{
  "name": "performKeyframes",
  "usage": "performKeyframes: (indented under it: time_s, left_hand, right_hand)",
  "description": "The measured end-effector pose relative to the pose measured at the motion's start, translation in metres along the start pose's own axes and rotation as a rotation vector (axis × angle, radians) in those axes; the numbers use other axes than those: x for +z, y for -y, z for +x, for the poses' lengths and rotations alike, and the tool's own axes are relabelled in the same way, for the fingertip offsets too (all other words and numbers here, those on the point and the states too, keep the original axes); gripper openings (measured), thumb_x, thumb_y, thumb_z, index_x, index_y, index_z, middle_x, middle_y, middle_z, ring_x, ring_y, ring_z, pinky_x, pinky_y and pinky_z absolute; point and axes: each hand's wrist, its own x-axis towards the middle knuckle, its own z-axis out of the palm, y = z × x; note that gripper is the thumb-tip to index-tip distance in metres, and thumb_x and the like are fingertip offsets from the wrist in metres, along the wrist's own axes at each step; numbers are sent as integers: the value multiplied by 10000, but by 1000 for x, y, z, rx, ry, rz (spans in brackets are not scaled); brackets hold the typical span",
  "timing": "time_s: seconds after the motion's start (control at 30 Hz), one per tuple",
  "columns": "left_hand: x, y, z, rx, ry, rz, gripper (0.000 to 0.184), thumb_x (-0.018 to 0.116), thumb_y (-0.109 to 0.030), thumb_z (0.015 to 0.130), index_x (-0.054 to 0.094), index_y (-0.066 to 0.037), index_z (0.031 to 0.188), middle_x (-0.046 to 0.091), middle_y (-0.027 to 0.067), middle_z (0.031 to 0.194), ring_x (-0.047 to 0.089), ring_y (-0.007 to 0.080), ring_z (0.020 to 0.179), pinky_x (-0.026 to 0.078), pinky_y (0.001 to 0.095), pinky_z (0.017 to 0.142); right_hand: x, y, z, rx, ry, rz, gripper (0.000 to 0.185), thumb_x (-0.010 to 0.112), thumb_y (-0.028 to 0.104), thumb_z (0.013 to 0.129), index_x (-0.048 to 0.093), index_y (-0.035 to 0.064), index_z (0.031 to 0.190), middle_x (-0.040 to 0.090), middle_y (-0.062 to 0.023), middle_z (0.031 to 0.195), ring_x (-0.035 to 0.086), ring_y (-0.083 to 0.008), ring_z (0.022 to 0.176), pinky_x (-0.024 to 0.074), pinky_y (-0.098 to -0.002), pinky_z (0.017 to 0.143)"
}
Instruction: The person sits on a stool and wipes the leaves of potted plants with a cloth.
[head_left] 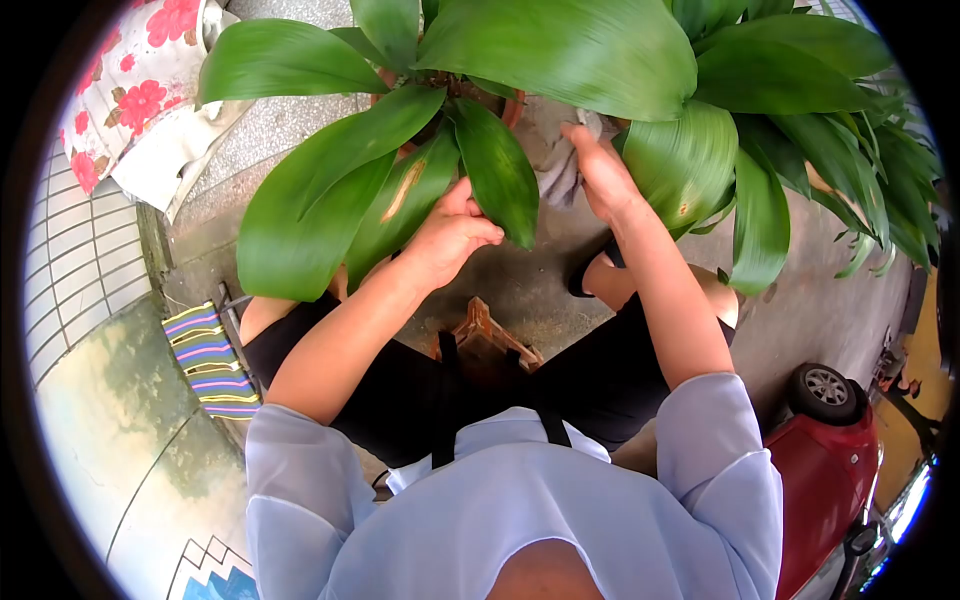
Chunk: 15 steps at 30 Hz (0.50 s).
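While pinching a narrow leaf with the left hand, apparently gripping a grey cloth in the right hand. Seemingly partway, with the leaf between both hands; cannot tell the share done or left. Crowded above by a broad leaf, flanked farther out by flowered fabric and a red car.

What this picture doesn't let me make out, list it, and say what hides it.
All in the head view:
Terracotta pot: mostly hidden by broad leaves.
Grey cloth: partly covered by the right hand; full shape unclear.
Left hand: some fingers hidden behind the hand itself.
Red car: cut off by the bottom edge.
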Motion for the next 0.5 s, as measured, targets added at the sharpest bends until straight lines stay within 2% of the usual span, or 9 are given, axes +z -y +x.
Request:
performKeyframes:
  time_s: [0.1,0.13,0.17,0.23,0.33,0.43,0.5]
  left_hand:
    - [2,6,2,3,-5,12,703,518,92,762,330,-103,1411,604,71,1028,586,150,880,478,306,786]
    - [4,7,2,7,-7,15,702,516,93,759,335,-104,1408,603,68,1021,584,149,874,477,305,780]
    - [6,7,3,2,-10,-8,687,513,95,754,350,-101,1392,600,65,1010,582,149,864,477,304,777]
    - [8,5,2,-4,-22,-50,658,508,97,743,381,-94,1360,595,58,989,579,149,844,476,303,770]
    - [6,4,4,19,-21,-105,597,502,100,729,425,-77,1294,588,53,959,581,154,820,479,308,768]
    - [1,5,1,-7,-50,-119,558,502,97,723,446,-64,1254,588,54,935,584,159,799,480,314,762]
    - [0,4,-2,-13,-48,-115,553,502,92,721,452,-62,1250,588,55,922,585,160,792,480,315,757]
  right_hand:
    - [24,13,-11,-33,162,-212,655,553,386,884,428,-95,1310,465,-178,1350,415,-241,1246,282,-347,1058]
    - [26,15,-6,-21,284,-264,661,566,412,883,440,-83,1302,485,-175,1326,436,-226,1228,319,-344,1033]
    - [28,3,7,1,386,-241,646,573,457,884,476,-35,1291,520,-158,1282,471,-213,1194,366,-337,1000]
    - [37,-7,23,171,447,-88,608,573,470,891,494,11,1284,547,-127,1253,509,-201,1155,404,-335,976]
    - [50,-18,44,205,445,236,567,563,448,907,485,42,1294,562,-110,1237,527,-208,1134,413,-357,988]
    - [55,-18,55,239,509,390,518,562,394,921,484,35,1287,569,-108,1230,542,-198,1116,435,-356,974]
    - [62,-24,61,194,476,296,457,592,313,911,509,29,1258,588,-106,1196,568,-196,1072,469,-352,930]
